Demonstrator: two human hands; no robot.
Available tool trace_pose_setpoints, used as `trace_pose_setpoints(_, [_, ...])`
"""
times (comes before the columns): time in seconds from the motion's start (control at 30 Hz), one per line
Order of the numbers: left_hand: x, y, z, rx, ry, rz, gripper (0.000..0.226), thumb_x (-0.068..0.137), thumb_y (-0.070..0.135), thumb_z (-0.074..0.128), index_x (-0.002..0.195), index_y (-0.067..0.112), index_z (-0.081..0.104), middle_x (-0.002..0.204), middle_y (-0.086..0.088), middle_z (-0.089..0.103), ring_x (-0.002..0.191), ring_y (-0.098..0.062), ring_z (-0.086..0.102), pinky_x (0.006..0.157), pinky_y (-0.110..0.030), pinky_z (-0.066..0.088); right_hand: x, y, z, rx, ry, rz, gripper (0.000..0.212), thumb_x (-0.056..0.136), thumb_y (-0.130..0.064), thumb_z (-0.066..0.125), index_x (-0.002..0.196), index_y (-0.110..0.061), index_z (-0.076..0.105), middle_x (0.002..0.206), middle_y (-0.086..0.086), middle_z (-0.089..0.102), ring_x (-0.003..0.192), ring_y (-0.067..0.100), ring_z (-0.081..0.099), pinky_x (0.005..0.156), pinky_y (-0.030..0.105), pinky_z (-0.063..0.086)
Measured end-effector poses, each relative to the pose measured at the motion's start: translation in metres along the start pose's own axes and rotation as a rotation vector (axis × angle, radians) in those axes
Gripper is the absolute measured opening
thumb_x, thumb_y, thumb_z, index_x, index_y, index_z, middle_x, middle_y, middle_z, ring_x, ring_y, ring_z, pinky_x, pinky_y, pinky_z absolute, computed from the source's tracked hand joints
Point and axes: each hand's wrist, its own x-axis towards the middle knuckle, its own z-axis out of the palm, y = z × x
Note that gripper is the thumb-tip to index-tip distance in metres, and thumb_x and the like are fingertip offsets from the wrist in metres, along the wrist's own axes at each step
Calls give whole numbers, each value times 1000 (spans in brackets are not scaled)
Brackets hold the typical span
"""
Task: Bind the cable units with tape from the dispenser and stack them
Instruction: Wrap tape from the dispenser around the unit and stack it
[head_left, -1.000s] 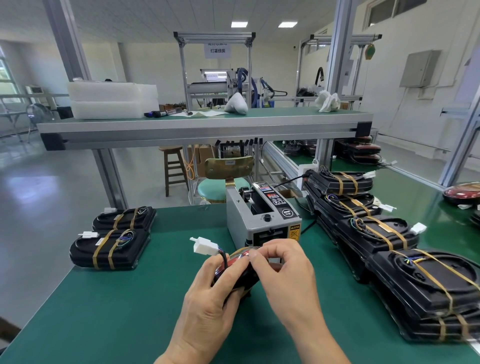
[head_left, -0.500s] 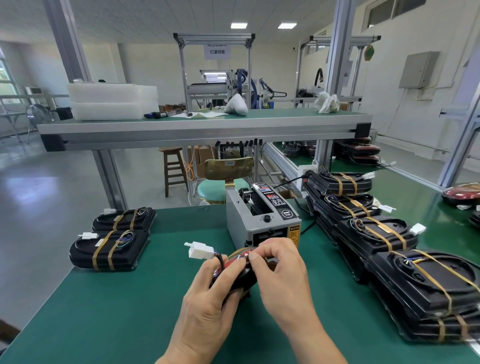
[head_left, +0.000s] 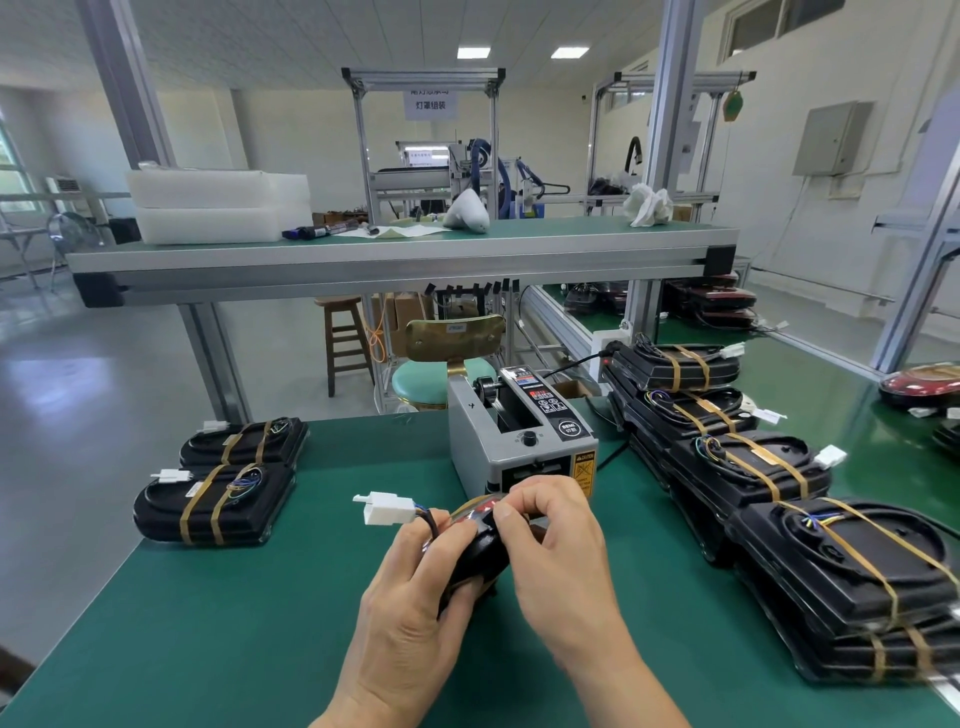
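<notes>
My left hand (head_left: 415, 587) grips a black cable unit (head_left: 480, 553) from the left, just above the green table. A white connector (head_left: 387, 508) on its cable sticks out to the left above my fingers. My right hand (head_left: 558, 540) curls over the unit's top, fingers pinching at a brownish tape strip on its upper edge. The grey tape dispenser (head_left: 519, 436) stands right behind both hands. Most of the unit is hidden by my hands.
Two taped units (head_left: 213, 501) lie at the table's left edge. A row of taped, stacked units (head_left: 769, 467) runs along the right side. A green table (head_left: 234, 623), a raised shelf (head_left: 395, 254) and a green stool (head_left: 421, 376) lie beyond.
The unit and its white connector have shifted slightly left and down in my hands. My right fingers have stayed on the top edge.
</notes>
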Motion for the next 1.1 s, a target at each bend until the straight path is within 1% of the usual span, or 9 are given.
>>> trace_pose_setpoints(0.1, [0, 0, -1, 4, -7, -3, 76, 69, 1, 80, 127, 39, 47, 122, 13, 49, 104, -4, 54, 89, -13, 46, 1, 0, -1, 45, 11, 13, 30, 87, -7, 65, 64, -27, 62, 87, -11, 59, 82, 1, 58, 70, 7, 41])
trace_pose_setpoints(0.17, [0, -1, -2, 5, -16, -1, 77, 69, 1, 80, 128, 39, 47, 122, 15, 48, 103, -5, 54, 88, -14, 47, 2, -1, -2, 33, -4, 20, 28, 87, -8, 65, 65, -25, 63, 89, -9, 59, 81, 1, 57, 70, 8, 41])
trace_pose_setpoints(0.27, [-1, -1, -1, 10, -20, 9, 81, 66, -4, 84, 127, 36, 49, 122, 15, 48, 102, -6, 55, 86, -17, 49, 3, -2, 0, 11, -23, 31, 26, 86, -9, 65, 65, -25, 62, 90, -10, 58, 84, 0, 57, 72, 8, 42])
trace_pose_setpoints(0.43, [-1, 1, 0, 3, -6, -4, 79, 63, -7, 85, 124, 32, 52, 119, 10, 50, 100, -8, 56, 85, -18, 49, 2, -1, 2, -11, -10, 33, 27, 86, -10, 67, 64, -25, 61, 92, -12, 57, 91, -3, 56, 74, 8, 40])
trace_pose_setpoints(0.53, [-1, 1, -1, -2, -18, -3, 78, 65, -6, 85, 126, 32, 53, 118, 11, 50, 100, -7, 55, 85, -16, 48, 1, 1, 2, -22, -6, 25, 27, 85, -10, 67, 64, -25, 61, 93, -13, 57, 93, -4, 55, 74, 6, 40])
trace_pose_setpoints(0.77, [0, 0, -4, 10, -40, 6, 78, 67, -4, 84, 130, 33, 56, 115, 14, 48, 97, -7, 58, 85, -19, 51, 2, 0, 2, -38, -19, 16, 27, 85, -11, 67, 63, -26, 62, 91, -14, 57, 94, -6, 55, 73, 5, 40])
trace_pose_setpoints(0.83, [0, 0, -4, 21, -44, 5, 80, 66, -4, 84, 130, 34, 56, 116, 13, 47, 96, -8, 59, 83, -21, 52, 2, 1, 2, -66, -29, 7, 25, 85, -12, 67, 65, -25, 62, 91, -14, 56, 94, -5, 55, 73, 6, 40])
trace_pose_setpoints(1.0, [2, 1, -6, 27, -31, 2, 65, 72, 9, 72, 129, 36, 56, 115, 14, 47, 95, -6, 57, 79, -23, 53, 3, 3, 1, -53, -26, 16, 23, 83, -12, 69, 65, -27, 64, 91, -18, 56, 95, -4, 56, 74, 6, 41])
trace_pose_setpoints(1.1, [3, 2, -6, 33, -39, -4, 65, 72, 10, 70, 129, 37, 55, 116, 14, 46, 97, -6, 57, 79, -25, 53, 2, 6, 2, -3, 29, 37, 22, 81, -12, 72, 69, -29, 65, 91, -15, 59, 91, -3, 59, 73, 6, 42])
